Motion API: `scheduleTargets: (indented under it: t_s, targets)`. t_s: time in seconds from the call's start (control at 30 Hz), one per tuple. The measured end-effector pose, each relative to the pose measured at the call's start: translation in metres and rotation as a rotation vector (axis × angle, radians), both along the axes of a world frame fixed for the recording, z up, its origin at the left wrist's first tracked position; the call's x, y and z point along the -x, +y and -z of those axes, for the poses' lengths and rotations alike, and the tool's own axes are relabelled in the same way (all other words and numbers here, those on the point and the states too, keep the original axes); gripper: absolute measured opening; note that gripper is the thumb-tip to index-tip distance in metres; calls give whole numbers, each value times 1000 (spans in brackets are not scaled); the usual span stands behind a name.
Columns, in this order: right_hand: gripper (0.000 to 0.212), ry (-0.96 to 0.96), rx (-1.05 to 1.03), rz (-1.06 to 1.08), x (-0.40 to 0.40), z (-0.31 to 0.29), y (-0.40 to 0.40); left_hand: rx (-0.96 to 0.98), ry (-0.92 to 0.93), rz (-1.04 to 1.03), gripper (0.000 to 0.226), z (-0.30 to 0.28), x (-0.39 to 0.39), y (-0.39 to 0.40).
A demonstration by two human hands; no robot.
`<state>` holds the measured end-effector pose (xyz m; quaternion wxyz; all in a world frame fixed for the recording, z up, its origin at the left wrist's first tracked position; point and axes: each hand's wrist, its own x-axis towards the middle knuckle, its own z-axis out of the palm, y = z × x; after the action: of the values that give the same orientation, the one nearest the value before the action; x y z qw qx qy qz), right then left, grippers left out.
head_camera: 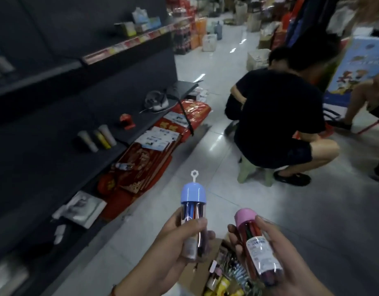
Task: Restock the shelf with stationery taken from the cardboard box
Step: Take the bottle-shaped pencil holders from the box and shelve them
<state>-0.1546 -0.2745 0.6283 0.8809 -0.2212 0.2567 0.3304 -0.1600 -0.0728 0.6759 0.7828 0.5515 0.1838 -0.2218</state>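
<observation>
- Hands hold one clear pen tube each, low in the frame, above the open cardboard box at the bottom centre.
- Left hand has its fingers clamped round the blue-capped tube; the tube's long axis runs almost straight up the frame, cap and white hang loop pointing away toward the aisle.
- Right hand has its fingers clamped on the pink-capped tube; its axis tilts, cap toward the upper left, base toward the lower right.
- Both tubes show coloured pens inside and a printed label.
- Dark shelf fills the left of the frame, with three small tubes lying on it.
- Person in a black shirt squats at the right centre on the tiled floor.
</observation>
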Motion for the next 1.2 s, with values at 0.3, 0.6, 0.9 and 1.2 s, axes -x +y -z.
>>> scheduleTargets:
  t_s: [0.3,0.6,0.9,1.2]
  targets:
    - [66,-247,468,-469,-4,-1,69,-460,-107,-155,44,9,45,57]
    - [61,-640,664,-548,-20,-17,198,-513,-172,-263,11,14,50,173]
    - [51,-848,705,-501,-42,-25,420,-677,-261,-366,20,11,42,371]
    - [52,-1048,825,-484,-88,-39,522,-910,-370,-425,32,-15,23,486]
